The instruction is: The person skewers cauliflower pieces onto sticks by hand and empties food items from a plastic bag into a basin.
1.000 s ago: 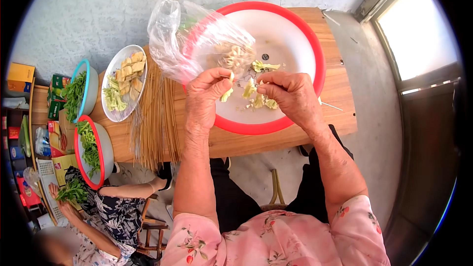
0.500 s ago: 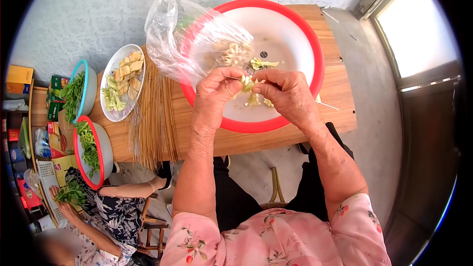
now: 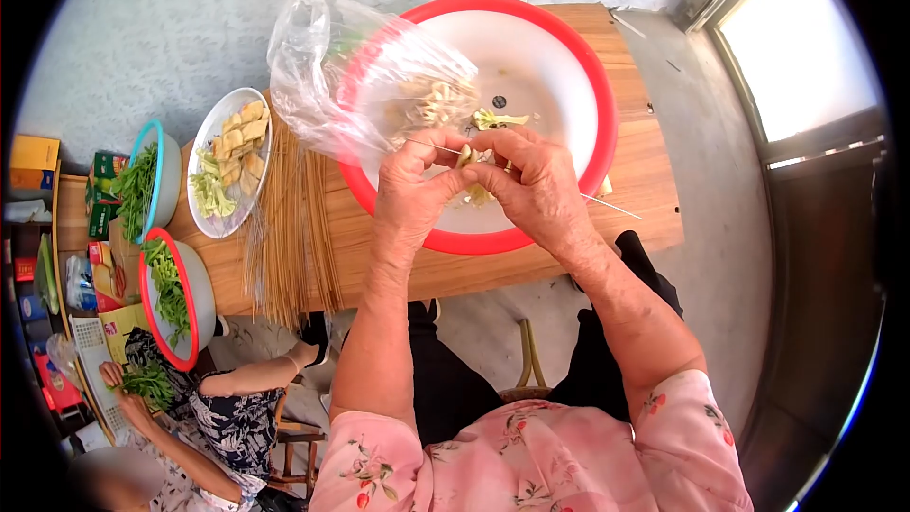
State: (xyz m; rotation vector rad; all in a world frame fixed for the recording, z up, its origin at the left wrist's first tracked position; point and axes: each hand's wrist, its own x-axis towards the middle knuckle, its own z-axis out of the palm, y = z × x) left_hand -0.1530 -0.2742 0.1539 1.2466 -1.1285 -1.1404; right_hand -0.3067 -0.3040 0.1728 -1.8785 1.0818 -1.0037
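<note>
My left hand [image 3: 415, 192] and my right hand [image 3: 534, 182] meet over the near part of a large white basin with a red rim [image 3: 611, 104]. Both are closed in a pinch around a thin skewer [image 3: 614, 207], whose one end sticks out past my right hand. Pale yellow-green vegetable pieces [image 3: 477, 194] sit at the fingertips, partly hidden by them. In the basin lie a loose leafy piece [image 3: 500, 119] and a clear plastic bag [image 3: 384, 85] with pale, chunky food [image 3: 441, 102] in it; the bag hangs over the rim.
Left of the basin, many bare skewers [image 3: 294, 228] lie on the wooden table [image 3: 635, 152]. Beyond them are an oval plate [image 3: 201, 213] of vegetables and yellowish slices, and two basins of greens [image 3: 137, 185]. A seated person [image 3: 180, 446] holds greens at lower left.
My hands have come closer together along the skewer, and the fingertips now cover more of the vegetable pieces. The view has shifted slightly. The seated person's hand has moved a little.
</note>
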